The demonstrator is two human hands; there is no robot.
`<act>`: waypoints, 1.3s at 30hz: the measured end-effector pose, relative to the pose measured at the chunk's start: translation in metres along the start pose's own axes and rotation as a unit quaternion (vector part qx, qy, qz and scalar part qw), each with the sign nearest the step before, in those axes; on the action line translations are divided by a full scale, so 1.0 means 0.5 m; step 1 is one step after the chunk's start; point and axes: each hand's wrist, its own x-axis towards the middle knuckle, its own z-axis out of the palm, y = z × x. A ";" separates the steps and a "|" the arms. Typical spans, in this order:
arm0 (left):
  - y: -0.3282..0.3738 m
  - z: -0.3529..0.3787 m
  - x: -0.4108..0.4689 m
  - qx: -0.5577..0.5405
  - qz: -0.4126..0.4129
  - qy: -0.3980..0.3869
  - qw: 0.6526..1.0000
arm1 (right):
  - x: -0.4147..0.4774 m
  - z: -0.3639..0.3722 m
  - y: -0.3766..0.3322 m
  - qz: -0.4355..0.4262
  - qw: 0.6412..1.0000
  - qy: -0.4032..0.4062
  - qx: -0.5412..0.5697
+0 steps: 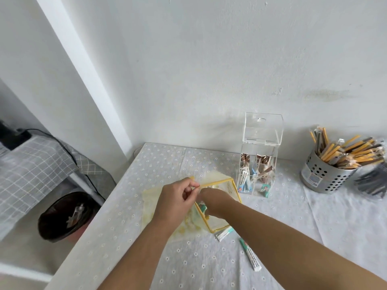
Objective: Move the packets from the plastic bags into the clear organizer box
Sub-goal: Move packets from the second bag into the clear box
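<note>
A clear plastic bag with a yellow zip rim point(227, 186) lies on the table, its mouth held open. My left hand point(178, 200) pinches the rim's upper left edge. My right hand point(211, 200) reaches inside the bag among green-and-white packets point(202, 208); its fingers are hidden, so I cannot tell what they hold. The clear organizer box point(258, 164) stands just right of the bag with its lid up and packets in its compartments. Two loose packets point(250, 255) lie on the cloth below the bag. A flat, pale second bag point(150, 194) lies under it.
A perforated metal cup point(323, 175) full of yellow-and-brown sticks stands at the right, with dark packets point(372, 182) beside it. A dark bin point(65, 216) sits on the floor left of the table. The wall is close behind the organizer.
</note>
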 end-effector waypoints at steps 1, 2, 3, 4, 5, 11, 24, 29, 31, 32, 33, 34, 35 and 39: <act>-0.005 -0.003 -0.001 -0.004 -0.002 0.000 1.000 | 0.010 0.003 -0.003 -0.004 1.000 -0.005 -0.019; -0.010 -0.005 -0.002 -0.007 -0.004 0.000 1.000 | 0.018 0.004 -0.006 -0.003 0.999 -0.011 -0.032; -0.013 -0.007 -0.002 -0.007 -0.006 0.000 1.000 | 0.024 0.007 -0.006 -0.002 0.999 -0.012 -0.042; -0.016 -0.008 -0.003 -0.007 -0.008 0.001 1.000 | 0.030 0.010 -0.006 -0.003 0.999 -0.010 -0.050; -0.017 -0.009 -0.002 -0.007 -0.008 0.001 1.000 | 0.034 0.014 -0.005 -0.006 0.998 -0.004 -0.055; -0.020 -0.014 0.007 -0.003 -0.005 -0.002 1.000 | 0.038 0.008 -0.014 -0.003 0.999 0.028 -0.047; 0.025 0.021 0.078 0.055 -0.055 0.014 0.997 | -0.134 -0.161 0.019 0.011 0.961 0.150 0.230; 0.044 0.040 0.109 0.072 -0.053 0.009 0.996 | -0.205 -0.259 0.143 0.087 0.889 0.222 0.392; 0.048 0.046 0.115 0.078 -0.050 0.010 0.996 | -0.224 -0.285 0.195 0.110 0.882 0.239 0.390; 0.051 0.049 0.117 0.080 -0.049 0.012 0.996 | -0.229 -0.292 0.218 0.125 0.883 0.245 0.380; 0.052 0.052 0.119 0.083 -0.048 0.012 0.995 | -0.232 -0.294 0.240 0.139 0.885 0.248 0.369; 0.053 0.054 0.120 0.086 -0.048 0.011 0.995 | -0.232 -0.292 0.258 0.152 0.885 0.250 0.362; 0.054 0.054 0.120 0.089 -0.049 0.011 0.995 | -0.227 -0.287 0.272 0.165 0.884 0.251 0.357; 0.051 0.060 0.118 0.081 -0.047 0.000 0.996 | -0.210 -0.238 0.308 0.217 0.872 0.250 0.361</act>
